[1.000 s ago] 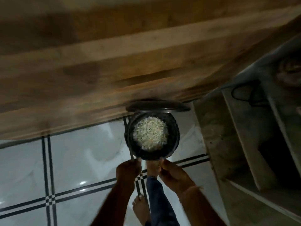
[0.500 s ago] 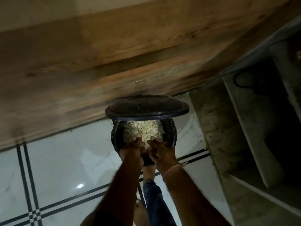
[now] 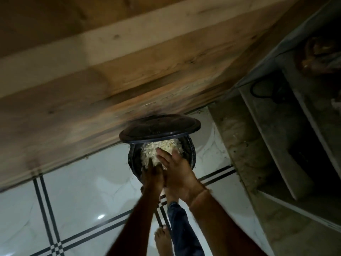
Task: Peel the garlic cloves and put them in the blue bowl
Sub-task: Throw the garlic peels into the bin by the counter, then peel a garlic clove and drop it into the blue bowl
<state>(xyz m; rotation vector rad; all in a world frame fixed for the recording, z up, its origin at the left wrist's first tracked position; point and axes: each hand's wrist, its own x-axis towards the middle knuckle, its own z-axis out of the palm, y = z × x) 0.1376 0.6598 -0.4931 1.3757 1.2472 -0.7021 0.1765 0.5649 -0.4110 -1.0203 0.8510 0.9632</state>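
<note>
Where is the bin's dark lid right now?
Head view, centre: the dark lid covers the far part of the dark bin, just before the wooden panel, beyond the left hand and right hand.

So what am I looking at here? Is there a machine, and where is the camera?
No machine: these are a person's two bare hands, filmed by one camera worn on the head, looking down. On the tiled floor stands a dark round container, its lid tilted over the far rim, full of a pale flaky heap, perhaps garlic skins. The left hand and the right hand both reach into that heap; the right's fingers lie flat on it. Nothing is clearly held. A wooden panel is behind.
</note>
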